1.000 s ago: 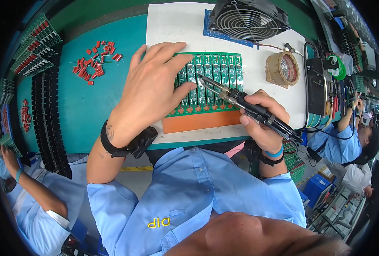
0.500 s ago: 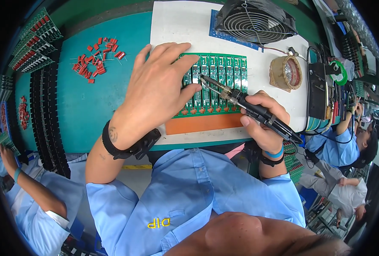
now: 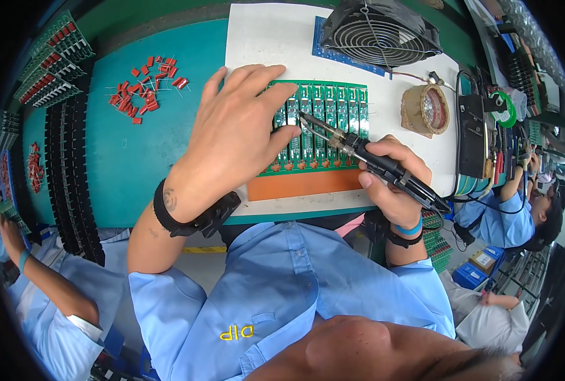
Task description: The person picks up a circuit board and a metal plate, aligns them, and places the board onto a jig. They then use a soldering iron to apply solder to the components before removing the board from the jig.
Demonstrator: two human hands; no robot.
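Note:
A panel of narrow green circuit boards lies on a white sheet, an orange strip along its near edge. Across the panel's left side rests my left hand, open, its fingers spread and its thumb and forefinger touching the boards. What lies under the palm is hidden. My right hand is closed round the black handle of a soldering iron fitted with a thin side tube. The iron slants up to the left, its tip at a board near my left thumb and forefinger; exact contact is too small to tell.
Loose red capacitors lie on the teal mat, left of my left hand. Black slotted rails stand farther left. A fan sits behind the panel; a tan round holder is at right. Co-workers flank me.
My hands, the soldering iron and the panel hold nearly the same place. At the lower right, a person in pale clothing has shifted, and blue boxes now show there.

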